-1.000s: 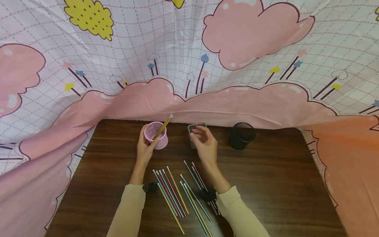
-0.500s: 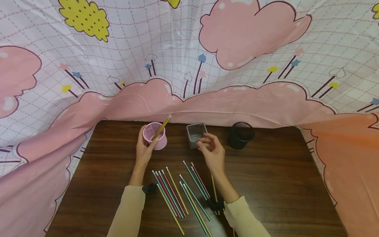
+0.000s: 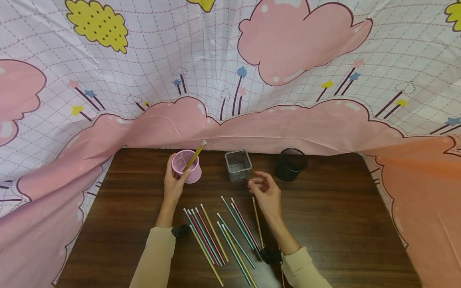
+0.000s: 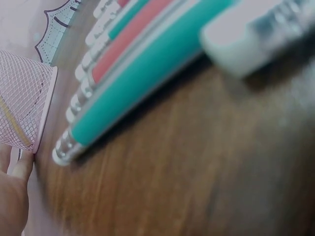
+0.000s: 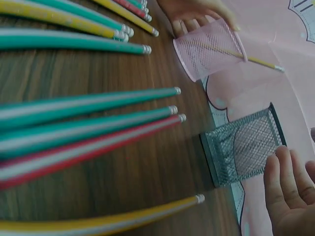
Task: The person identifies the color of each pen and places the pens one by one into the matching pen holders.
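Pink mesh cup (image 3: 187,166), a yellow pencil (image 3: 193,156) inside, sits in the left hand (image 3: 173,185)'s curled grip; at its 3 o'clock, right hand (image 3: 267,192) hovers, fingers loosely spread, beside the grey holder (image 3: 238,165).

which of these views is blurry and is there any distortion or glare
Left wrist view: badly out of focus, the near pencils smeared, only the pink mesh cup fairly crisp. Right wrist view: sharper, the grey mesh holder clear, the closest pencils soft. Head view: sharp but wide-angle, bowing the backdrop; even light, no strong glare on the table.
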`<act>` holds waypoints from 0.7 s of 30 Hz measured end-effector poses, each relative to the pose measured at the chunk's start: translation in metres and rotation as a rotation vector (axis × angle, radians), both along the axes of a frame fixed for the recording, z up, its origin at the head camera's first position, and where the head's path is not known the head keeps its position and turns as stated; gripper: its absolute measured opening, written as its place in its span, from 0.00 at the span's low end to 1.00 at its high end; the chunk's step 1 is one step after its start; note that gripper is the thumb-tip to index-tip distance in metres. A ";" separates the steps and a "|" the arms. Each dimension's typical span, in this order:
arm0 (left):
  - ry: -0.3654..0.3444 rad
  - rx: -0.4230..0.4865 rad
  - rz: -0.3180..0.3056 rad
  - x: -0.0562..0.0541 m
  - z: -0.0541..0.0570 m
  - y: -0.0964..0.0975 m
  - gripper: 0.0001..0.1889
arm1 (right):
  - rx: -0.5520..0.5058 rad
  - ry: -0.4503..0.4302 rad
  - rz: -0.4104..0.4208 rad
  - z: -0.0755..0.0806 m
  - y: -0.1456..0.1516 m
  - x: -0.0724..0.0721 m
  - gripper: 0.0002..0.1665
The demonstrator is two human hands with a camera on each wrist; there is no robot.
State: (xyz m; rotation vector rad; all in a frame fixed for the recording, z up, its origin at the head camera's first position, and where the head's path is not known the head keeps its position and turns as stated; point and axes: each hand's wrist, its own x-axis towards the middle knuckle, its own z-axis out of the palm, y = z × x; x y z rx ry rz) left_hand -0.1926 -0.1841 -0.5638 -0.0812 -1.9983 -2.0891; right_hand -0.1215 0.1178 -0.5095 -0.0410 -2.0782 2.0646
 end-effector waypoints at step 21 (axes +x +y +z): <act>-0.019 -0.012 -0.001 0.000 0.000 -0.002 0.42 | 0.377 -0.175 -0.053 -0.061 0.023 0.012 0.25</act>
